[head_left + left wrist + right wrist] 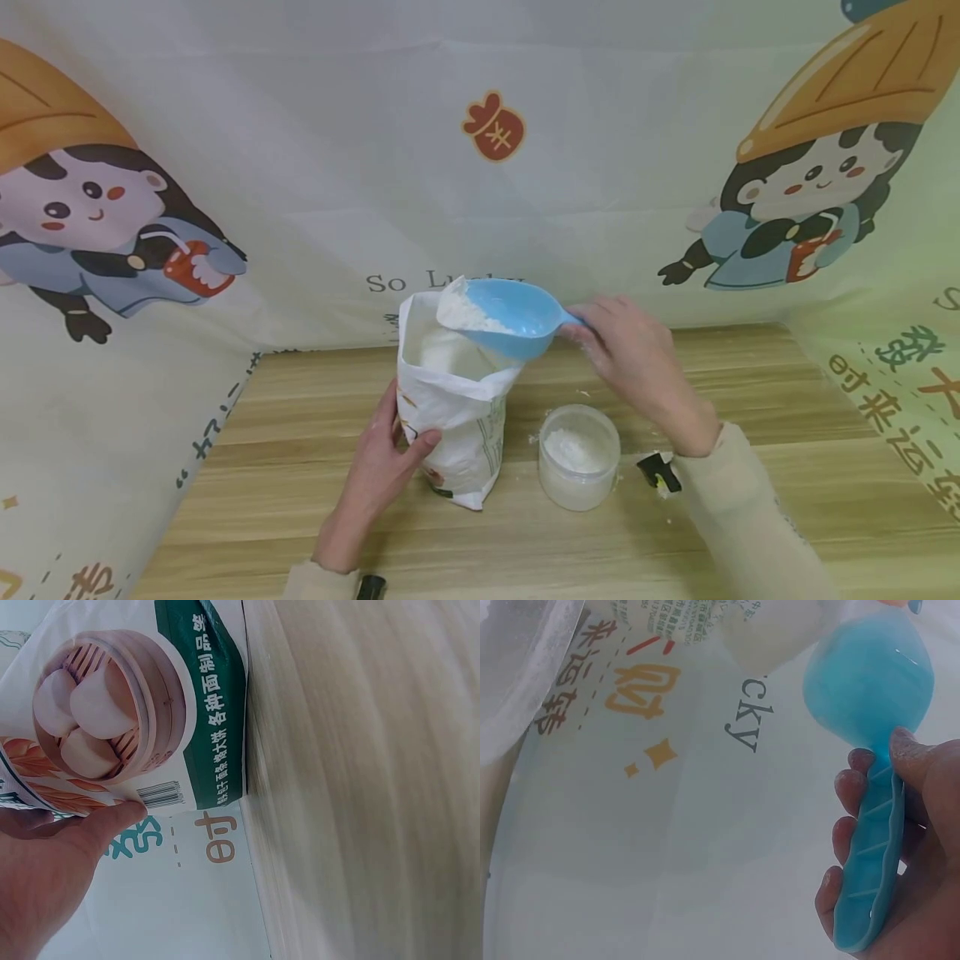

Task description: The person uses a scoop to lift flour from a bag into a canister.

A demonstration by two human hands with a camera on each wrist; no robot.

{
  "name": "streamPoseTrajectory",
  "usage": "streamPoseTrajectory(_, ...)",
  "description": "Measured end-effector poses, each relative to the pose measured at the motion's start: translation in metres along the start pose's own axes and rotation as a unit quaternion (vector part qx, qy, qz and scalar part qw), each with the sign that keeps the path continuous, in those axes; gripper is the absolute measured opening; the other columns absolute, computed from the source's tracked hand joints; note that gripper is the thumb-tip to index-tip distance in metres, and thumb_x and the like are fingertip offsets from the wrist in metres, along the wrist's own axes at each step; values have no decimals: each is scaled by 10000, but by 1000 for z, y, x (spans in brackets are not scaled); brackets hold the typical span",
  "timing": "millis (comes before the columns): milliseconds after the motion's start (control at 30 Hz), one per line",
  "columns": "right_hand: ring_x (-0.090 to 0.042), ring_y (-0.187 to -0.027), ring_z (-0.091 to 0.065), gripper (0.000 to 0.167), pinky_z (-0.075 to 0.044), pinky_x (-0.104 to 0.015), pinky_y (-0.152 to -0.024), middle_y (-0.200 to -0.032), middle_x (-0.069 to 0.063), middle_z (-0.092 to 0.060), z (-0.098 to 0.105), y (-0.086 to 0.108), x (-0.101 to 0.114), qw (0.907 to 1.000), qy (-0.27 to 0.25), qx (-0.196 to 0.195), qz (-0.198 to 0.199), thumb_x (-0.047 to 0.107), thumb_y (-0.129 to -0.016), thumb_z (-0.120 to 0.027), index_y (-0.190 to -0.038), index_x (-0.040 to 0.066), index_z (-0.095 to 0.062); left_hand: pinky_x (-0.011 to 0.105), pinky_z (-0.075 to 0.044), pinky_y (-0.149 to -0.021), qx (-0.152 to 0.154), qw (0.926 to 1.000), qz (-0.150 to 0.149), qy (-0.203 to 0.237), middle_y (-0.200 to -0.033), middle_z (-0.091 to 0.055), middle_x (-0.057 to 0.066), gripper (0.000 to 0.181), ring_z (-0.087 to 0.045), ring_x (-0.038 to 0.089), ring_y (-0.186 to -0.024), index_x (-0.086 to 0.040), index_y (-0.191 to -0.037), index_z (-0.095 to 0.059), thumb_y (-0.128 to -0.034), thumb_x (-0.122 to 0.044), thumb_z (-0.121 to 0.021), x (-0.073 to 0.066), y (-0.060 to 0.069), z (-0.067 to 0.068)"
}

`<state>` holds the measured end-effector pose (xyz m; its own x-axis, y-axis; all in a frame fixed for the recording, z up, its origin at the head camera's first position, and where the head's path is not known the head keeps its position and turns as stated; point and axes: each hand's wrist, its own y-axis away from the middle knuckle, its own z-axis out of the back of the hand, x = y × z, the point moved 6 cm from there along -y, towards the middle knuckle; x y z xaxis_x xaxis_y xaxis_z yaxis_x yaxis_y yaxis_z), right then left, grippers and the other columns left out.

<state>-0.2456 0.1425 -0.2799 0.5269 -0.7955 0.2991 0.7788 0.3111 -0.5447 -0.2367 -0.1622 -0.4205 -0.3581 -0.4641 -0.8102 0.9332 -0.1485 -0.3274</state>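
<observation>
A white flour bag (453, 417) stands open-topped on the table, and my left hand (384, 458) grips its left side, thumb on the front. Steamed buns and a barcode are printed on the bag (210, 712) in the left wrist view, where the left hand (45, 862) holds its edge. My right hand (633, 354) holds a blue scoop (525, 308) by the handle, over the bag's mouth. White flour (465, 312) lies in the scoop's front. In the right wrist view, the fingers of the right hand (930, 802) curl round the ribbed handle (870, 855).
To the right of the bag stands a clear round tub (579, 467) with white powder in it. A black clip (660, 473) lies by the right sleeve, and a dark object (371, 587) is beside the left cuff. A printed cloth (600, 167) hangs behind the wooden table (300, 467).
</observation>
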Motion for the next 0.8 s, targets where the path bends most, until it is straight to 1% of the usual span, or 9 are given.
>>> streamPoseTrajectory(67,-336,-1041,-641,254,-573,-516,-817,-1098,-96,-746,4,1,-1,10000,32,-35,13,254,-1017,-670,-1191,81,-738,562,-397,-1150,-4,10000,-6,-3,-1661,-306,170,962,-347,386,-1492,-171,-1667,-189,-939,-415,-768,0,0,0)
streamPoseTrajectory(167,-343,-1042,-641,249,-569,-525,-832,-1081,-106,-742,9,3,-3,10000,50,-60,0,255,-1021,-663,-1174,72,-735,553,-392,-1157,-5,10000,11,-6,-1659,-306,179,964,-350,395,-1489,-161,-1666,-191,-937,-408,-772,0,0,0)
streamPoseTrajectory(267,-343,-1052,-635,242,-559,-530,-849,-1102,-115,-739,15,4,-5,10000,15,-62,-48,254,-1025,-656,-1161,69,-732,551,-384,-1164,-21,10000,33,-25,-1661,-295,189,970,-345,407,-1489,-149,-1665,-189,-936,-403,-775,1,0,1)
streamPoseTrajectory(433,-335,-1057,-631,220,-553,-524,-824,-1122,-111,-730,23,7,-11,9999,31,-57,-118,244,-1031,-646,-1149,78,-728,551,-380,-1167,-22,10000,43,-75,-1666,-280,193,976,-332,407,-1495,-144,-1666,-182,-936,-405,-775,2,0,1)
streamPoseTrajectory(667,-324,-994,-629,179,-549,-494,-779,-1074,-112,-732,31,15,-15,9997,46,-244,70,186,-1015,-675,-1126,60,-736,541,-378,-1169,-2,10000,58,-70,-1673,-267,188,974,-325,393,-1501,-142,-1668,-171,-942,-391,-769,2,0,0)
streamPoseTrajectory(800,-341,-1033,-627,178,-556,-519,-814,-1100,-125,-738,33,21,-19,9993,44,-343,113,162,-995,-701,-1130,53,-742,546,-374,-1171,9,9999,85,-68,-1677,-257,186,975,-317,393,-1505,-146,-1670,-164,-944,-393,-767,1,0,0)
